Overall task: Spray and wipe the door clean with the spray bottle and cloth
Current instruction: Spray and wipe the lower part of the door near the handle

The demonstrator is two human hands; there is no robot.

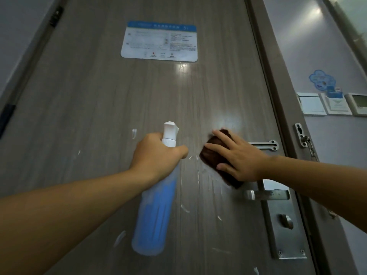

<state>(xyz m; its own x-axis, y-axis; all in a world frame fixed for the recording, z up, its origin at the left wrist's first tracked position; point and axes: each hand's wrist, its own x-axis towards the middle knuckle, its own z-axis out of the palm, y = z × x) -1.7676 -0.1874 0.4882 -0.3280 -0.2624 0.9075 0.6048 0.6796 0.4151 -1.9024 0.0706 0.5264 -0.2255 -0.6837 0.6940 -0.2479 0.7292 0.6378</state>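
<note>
Pressing cloth under right fingers against door.

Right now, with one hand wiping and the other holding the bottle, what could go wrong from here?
1. The right hand presses the dark cloth just above the lever handle; a downward stroke could snag on it.
2. White foam streaks lie scattered low on the door, far from the cloth, and may be missed.
3. The spray bottle in the left hand points upward; spray could wet the posted notice.
</note>
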